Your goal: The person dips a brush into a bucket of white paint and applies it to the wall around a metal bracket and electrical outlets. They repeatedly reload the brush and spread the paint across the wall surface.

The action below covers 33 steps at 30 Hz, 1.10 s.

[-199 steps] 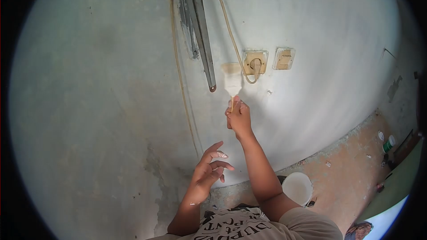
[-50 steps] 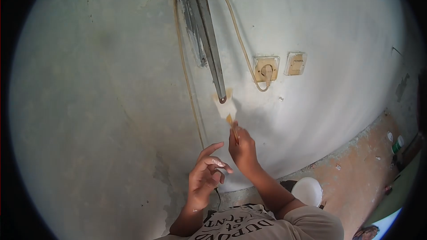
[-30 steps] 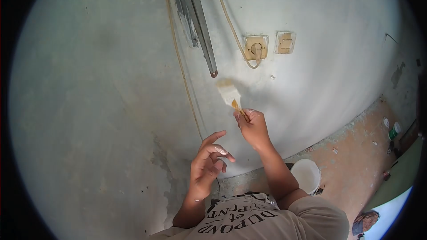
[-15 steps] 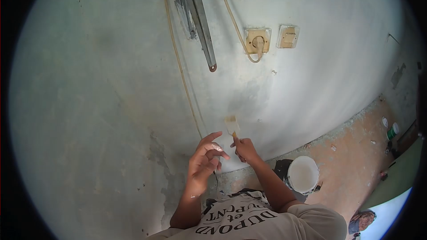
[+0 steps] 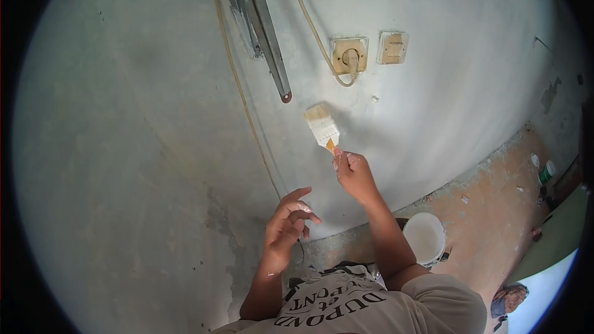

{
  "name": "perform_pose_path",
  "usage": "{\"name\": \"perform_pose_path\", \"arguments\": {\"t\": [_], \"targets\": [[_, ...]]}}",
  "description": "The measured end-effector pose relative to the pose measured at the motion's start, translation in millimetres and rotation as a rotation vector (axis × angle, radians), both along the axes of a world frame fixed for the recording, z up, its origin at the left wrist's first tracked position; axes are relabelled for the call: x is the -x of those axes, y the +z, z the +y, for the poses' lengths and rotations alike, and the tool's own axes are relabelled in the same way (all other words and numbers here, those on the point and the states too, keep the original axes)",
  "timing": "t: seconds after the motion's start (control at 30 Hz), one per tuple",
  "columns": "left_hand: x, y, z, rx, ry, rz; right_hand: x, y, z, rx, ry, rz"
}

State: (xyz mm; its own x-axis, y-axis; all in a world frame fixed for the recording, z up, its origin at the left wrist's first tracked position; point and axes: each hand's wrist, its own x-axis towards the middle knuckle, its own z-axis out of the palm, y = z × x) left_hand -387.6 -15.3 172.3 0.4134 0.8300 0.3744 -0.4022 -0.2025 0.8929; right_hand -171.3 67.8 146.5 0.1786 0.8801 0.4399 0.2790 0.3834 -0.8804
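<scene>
My right hand [image 5: 354, 174] grips the yellow-orange handle of a paintbrush [image 5: 322, 125], its bristles pointing up and its ferrule coated in white. The brush is in front of the wall [image 5: 396, 124], below a beige socket [image 5: 349, 57] with a plug in it. Lower and to the left, my left hand [image 5: 288, 221] is raised with its fingers apart and bent, holding nothing. White smears show on fingers of both hands.
A metal bracket [image 5: 270, 43] and a cable [image 5: 238, 80] hang down the wall. Beside the socket is a switch [image 5: 393, 48]. A white bucket [image 5: 424, 238] stands on the floor [image 5: 473, 210] at right, near a green container [image 5: 546, 172].
My right hand has moved up with the brush, which now appears larger and higher, near the socket. My left hand has barely moved. The view has shifted slightly.
</scene>
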Motion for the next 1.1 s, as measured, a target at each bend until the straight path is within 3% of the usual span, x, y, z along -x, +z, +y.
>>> {"name": "perform_pose_path", "arguments": {"t": [0.13, 0.2, 0.27, 0.43, 0.53, 0.67, 0.9, 1.03, 1.1], "targets": [[-5.0, -14.7, 8.5, 0.048, 0.009, 0.045, 12.1, -82.4, 32.2, -0.172, -0.236, -0.255], [-11.9, -22.2, 10.3, 0.078, 0.018, 0.058, 26.1, -113.3, 21.4, 0.151, -0.427, -0.413], [-21.3, -31.0, 11.8, -0.028, 0.164, 0.117, 25.6, -155.6, 17.1, 0.218, -0.367, -0.398], [-22.4, -70.2, 20.2, 0.014, 0.184, 0.173, -0.3, -208.4, -17.5, 0.478, -0.147, -0.492], [-37.9, -63.1, 23.4, 0.017, 0.211, 0.163, -31.2, -218.6, -41.7, 0.626, -0.14, -0.419], [-53.4, -76.5, 24.7, 0.07, 0.161, 0.389, -60.0, -207.9, -82.4, 0.954, -0.06, -0.28], [-119.0, -92.5, 31.2, 0.129, -0.012, 0.421, -112.0, -234.8, -132.7, 0.963, -0.13, -0.033], [-150.7, -105.6, 33.8, 0.123, -0.142, 0.598, -138.3, -209.3, -155.8, 1.063, -0.189, 0.027], [-171.1, -112.3, 32.4, 0.082, -0.175, 0.556, -154.0, -212.0, -168.3, 1.044, -0.218, 0.072]]}}
